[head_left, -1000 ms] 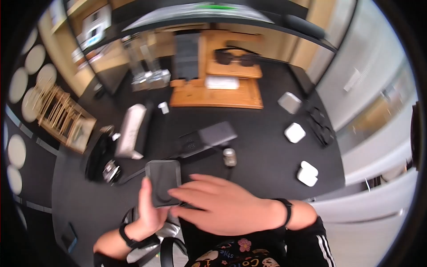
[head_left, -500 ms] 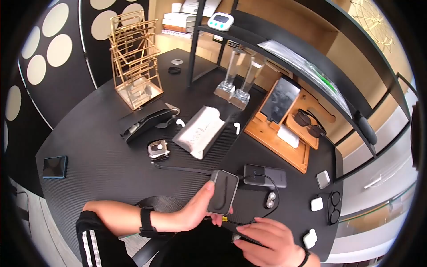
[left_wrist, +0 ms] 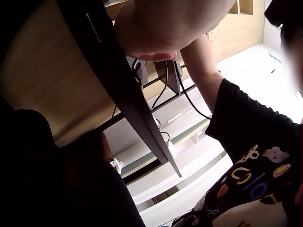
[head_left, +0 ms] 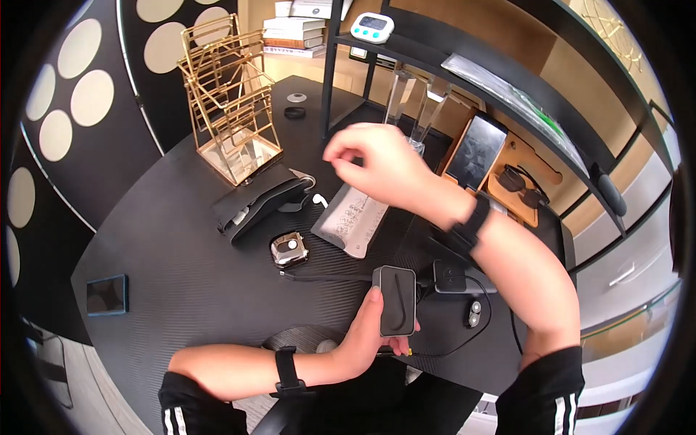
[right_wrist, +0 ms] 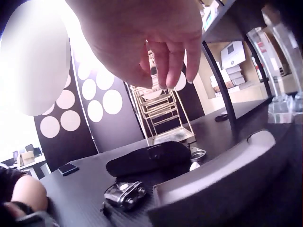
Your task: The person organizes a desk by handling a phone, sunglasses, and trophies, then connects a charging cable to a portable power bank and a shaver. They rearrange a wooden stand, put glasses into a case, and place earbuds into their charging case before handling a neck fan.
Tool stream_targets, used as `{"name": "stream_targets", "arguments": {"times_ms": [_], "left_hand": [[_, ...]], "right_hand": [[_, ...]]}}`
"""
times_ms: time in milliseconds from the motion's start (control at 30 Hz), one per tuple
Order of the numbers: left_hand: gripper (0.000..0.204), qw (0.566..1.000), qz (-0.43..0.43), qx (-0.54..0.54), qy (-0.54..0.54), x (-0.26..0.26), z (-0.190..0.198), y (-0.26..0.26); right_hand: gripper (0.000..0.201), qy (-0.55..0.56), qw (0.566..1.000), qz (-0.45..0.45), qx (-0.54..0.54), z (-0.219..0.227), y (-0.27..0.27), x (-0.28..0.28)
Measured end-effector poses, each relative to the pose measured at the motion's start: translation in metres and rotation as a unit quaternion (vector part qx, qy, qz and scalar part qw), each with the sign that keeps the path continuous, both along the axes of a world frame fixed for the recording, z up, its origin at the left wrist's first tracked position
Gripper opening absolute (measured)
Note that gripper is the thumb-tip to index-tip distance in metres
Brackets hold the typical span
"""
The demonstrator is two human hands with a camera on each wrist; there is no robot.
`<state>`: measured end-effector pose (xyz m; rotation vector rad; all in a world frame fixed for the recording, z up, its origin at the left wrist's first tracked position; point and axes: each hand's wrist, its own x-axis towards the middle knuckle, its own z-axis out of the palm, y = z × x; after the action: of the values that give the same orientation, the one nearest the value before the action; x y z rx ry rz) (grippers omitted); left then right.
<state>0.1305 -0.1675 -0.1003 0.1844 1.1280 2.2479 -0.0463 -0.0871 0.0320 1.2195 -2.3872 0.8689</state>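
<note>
My left hand (head_left: 362, 341) grips a small dark grey rectangular tray (head_left: 398, 301) near the table's front edge, thumb along its left side. Its recessed face points up. My right hand (head_left: 384, 163) is raised over a grey-white long case (head_left: 351, 223), fingers loosely bent and holding nothing. In the right wrist view that hand (right_wrist: 151, 42) hangs above the case (right_wrist: 218, 177), its fingers pointing down. Left of the case lie a white earbud (head_left: 320, 200), a black pouch (head_left: 264, 201) and a clear-cased square gadget (head_left: 288, 249). The left wrist view shows my left hand (left_wrist: 170, 23) from below.
A gold wire rack (head_left: 235, 101) stands at the back left; a phone (head_left: 107, 295) lies at the left edge. A black shelf (head_left: 428, 58) spans the back right above a wooden stand. Beside the tray are a power bank (head_left: 448, 278) and a looping black cable (head_left: 484, 330).
My right hand has risen from near the front edge and moved to the back left, over the case. The left hand keeps the tray. The head view first swung left, then shifted slightly.
</note>
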Motion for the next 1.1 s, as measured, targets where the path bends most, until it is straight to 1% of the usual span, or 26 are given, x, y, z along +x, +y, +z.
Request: {"name": "stream_targets", "arguments": {"times_ms": [33,100,200,233,300,333,400,433,500,533,567,600,667,700,733,800,867,933,967,1000,1033,1067,1100], "left_hand": [[0.07,1.0,-0.008,-0.003,-0.001,0.0,-0.001,0.001],[0.072,1.0,0.017,0.004,0.011,0.002,-0.003,0.002],[0.074,0.999,0.022,0.008,0.023,0.005,-0.001,0.002],[0.075,0.999,0.025,0.011,0.02,0.005,-0.002,0.003],[0.075,0.999,0.022,0.006,0.028,0.004,-0.002,0.003],[0.075,0.999,0.02,0.003,0.035,0.004,-0.002,0.003],[0.075,0.999,0.016,0.006,0.046,0.003,-0.001,0.002],[0.075,0.999,0.022,0.007,0.043,0.003,-0.001,0.003],[0.075,0.999,0.029,0.014,0.038,0.002,-0.002,0.004],[0.059,0.998,0.028,0.04,0.025,0.002,-0.003,0.004],[0.046,0.997,0.026,0.066,0.011,0.002,-0.004,0.004],[0.046,0.997,0.026,0.066,0.009,0.002,-0.003,0.004],[0.046,0.997,0.034,0.065,0.03,0.002,-0.002,0.004],[0.046,0.997,0.034,0.065,0.03,0.002,-0.002,0.004],[0.046,0.997,0.032,0.062,0.03,0.002,-0.001,0.004],[0.045,0.997,0.03,0.06,0.031,0.002,-0.001,0.004],[0.046,0.997,0.031,0.059,0.03,0.002,-0.001,0.004],[0.046,0.997,0.027,0.058,0.032,0.001,-0.002,0.004],[0.047,0.997,0.024,0.06,0.031,0.001,-0.002,0.004],[0.047,0.998,0.023,0.057,0.032,0.001,-0.002,0.004],[0.058,0.998,0.025,0.034,0.038,0.001,-0.001,0.004],[0.072,0.999,0.027,0.012,0.044,0.001,0.0,0.004],[0.072,0.999,0.025,0.01,0.045,0.002,0.001,0.005]], "right_hand": [[0.017,0.02,0.998,-0.022,0.056,-0.008,-0.01,-0.017],[0.024,-0.046,0.987,-0.075,0.136,-0.022,-0.03,-0.042],[0.03,-0.049,0.965,-0.104,0.237,-0.037,-0.054,-0.067],[0.03,-0.049,0.966,-0.107,0.232,-0.041,-0.058,-0.075],[0.042,-0.078,0.953,-0.071,0.285,-0.052,-0.067,-0.088],[0.042,-0.079,0.953,-0.072,0.283,-0.057,-0.07,-0.093],[0.052,-0.121,0.947,0.0,0.297,-0.067,-0.073,-0.103],[0.054,-0.109,0.943,0.008,0.314,-0.071,-0.077,-0.104],[0.051,-0.132,0.939,-0.005,0.317,-0.074,-0.074,-0.109],[0.049,-0.154,0.936,-0.017,0.316,-0.074,-0.074,-0.11],[0.042,-0.144,0.942,-0.007,0.302,-0.079,-0.07,-0.117],[0.031,-0.153,0.945,-0.011,0.288,-0.083,-0.066,-0.123],[0.022,-0.274,0.901,-0.065,0.329,-0.078,-0.06,-0.127],[0.018,-0.311,0.889,-0.093,0.322,-0.076,-0.051,-0.125],[0.015,-0.331,0.883,-0.103,0.317,-0.077,-0.043,-0.13],[0.013,-0.342,0.886,-0.116,0.292,-0.081,-0.025,-0.136],[0.01,-0.341,0.87,-0.14,0.329,-0.074,-0.015,-0.132],[0.01,-0.336,0.856,-0.14,0.367,-0.067,-0.009,-0.129],[0.01,-0.336,0.857,-0.141,0.363,-0.062,-0.007,-0.126],[0.012,-0.312,0.859,-0.159,0.374,-0.058,-0.005,-0.123],[0.016,-0.287,0.859,-0.177,0.385,-0.054,-0.004,-0.119],[0.016,-0.287,0.86,-0.178,0.383,-0.055,-0.003,-0.117],[0.022,-0.257,0.888,-0.154,0.35,-0.055,-0.003,-0.116]]}}
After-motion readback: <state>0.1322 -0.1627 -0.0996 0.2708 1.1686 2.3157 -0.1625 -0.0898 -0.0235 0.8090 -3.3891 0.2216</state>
